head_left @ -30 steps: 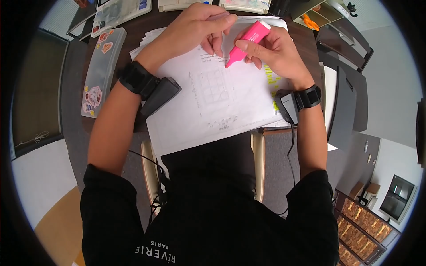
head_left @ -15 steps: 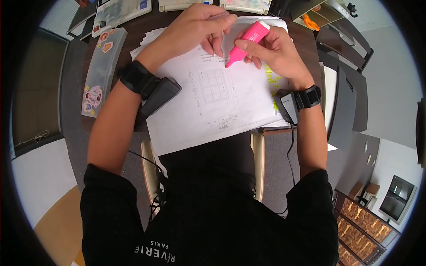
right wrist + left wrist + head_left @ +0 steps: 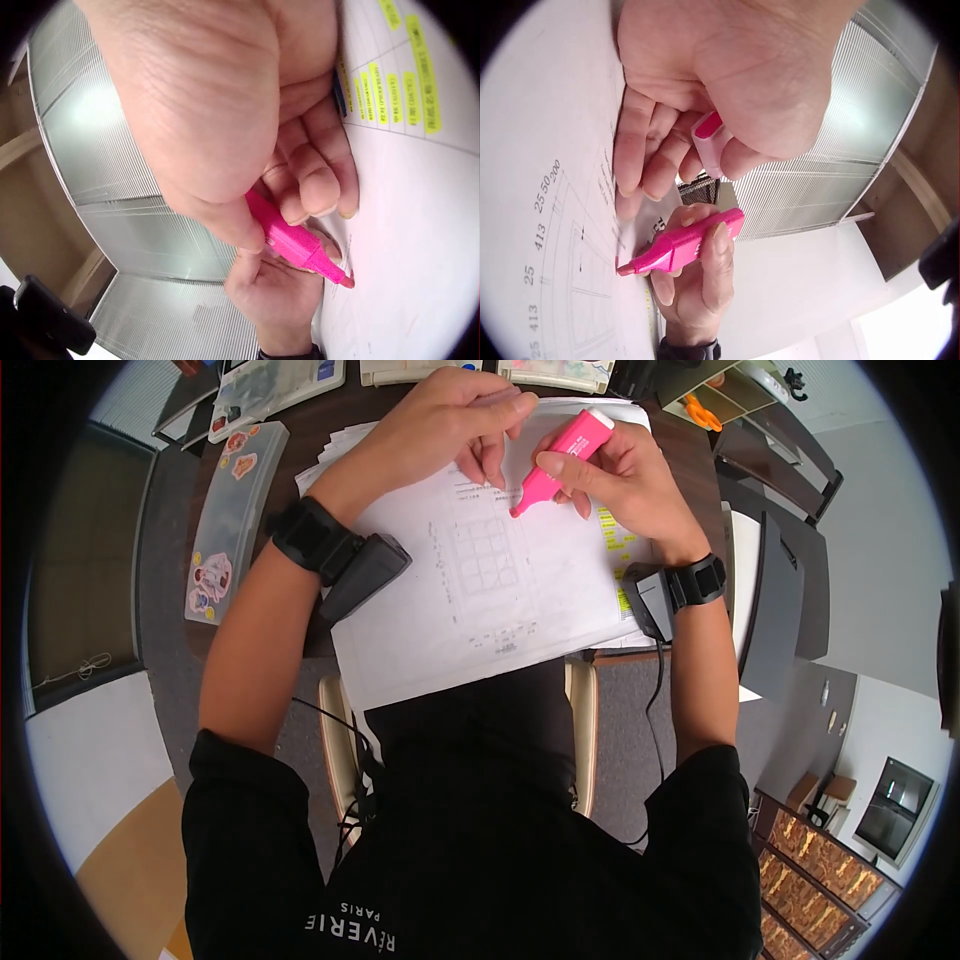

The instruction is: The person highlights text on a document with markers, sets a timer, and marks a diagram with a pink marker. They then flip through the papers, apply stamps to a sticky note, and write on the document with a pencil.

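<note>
The right hand grips a pink highlighter between thumb and fingers, tip pointing down at a printed drawing sheet. In the left wrist view the highlighter has its tip at the paper, close to a short pink mark. The left hand rests on the sheet's upper part, holding a translucent pink cap between thumb and fingers. In the right wrist view the highlighter slants down, its tip by small print.
More sheets with yellow-highlighted text lie under the drawing at the right. A translucent case with stickers stands at the left of the desk. Orange scissors handles show in an organizer at the back right. Plastic boxes line the back edge.
Both hands keep nearly the same pose, and the highlighter remains in the right hand. The whole head view has shifted very slightly.
</note>
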Demonstrator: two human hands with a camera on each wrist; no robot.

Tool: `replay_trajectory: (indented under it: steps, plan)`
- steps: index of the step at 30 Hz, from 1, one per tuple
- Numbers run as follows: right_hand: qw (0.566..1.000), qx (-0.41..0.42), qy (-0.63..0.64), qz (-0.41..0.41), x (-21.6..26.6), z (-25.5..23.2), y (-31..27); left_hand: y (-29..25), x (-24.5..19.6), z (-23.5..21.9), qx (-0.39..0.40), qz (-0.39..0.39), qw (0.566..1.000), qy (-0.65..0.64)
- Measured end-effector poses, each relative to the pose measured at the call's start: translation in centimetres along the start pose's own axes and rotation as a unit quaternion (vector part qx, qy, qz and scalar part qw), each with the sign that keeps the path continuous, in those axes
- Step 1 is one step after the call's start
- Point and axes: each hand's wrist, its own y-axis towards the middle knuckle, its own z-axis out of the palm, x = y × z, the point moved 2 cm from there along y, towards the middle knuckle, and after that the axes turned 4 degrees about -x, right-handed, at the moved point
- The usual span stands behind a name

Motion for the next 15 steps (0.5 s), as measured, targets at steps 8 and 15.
replay_trajectory:
  steps: [8, 15]
  plan:
    - [1.0, -0.005, 0.006, 0.007, 0.05, -0.02, 0.13, 0.17, 0.11, -0.11, 0.006, 0.012, 1.0, 0.004]
    - [1.0, 0.008, -0.002, 0.002, 0.03, -0.02, 0.01, 0.11, 0.15, -0.03, 0.004, 0.006, 1.0, -0.001]
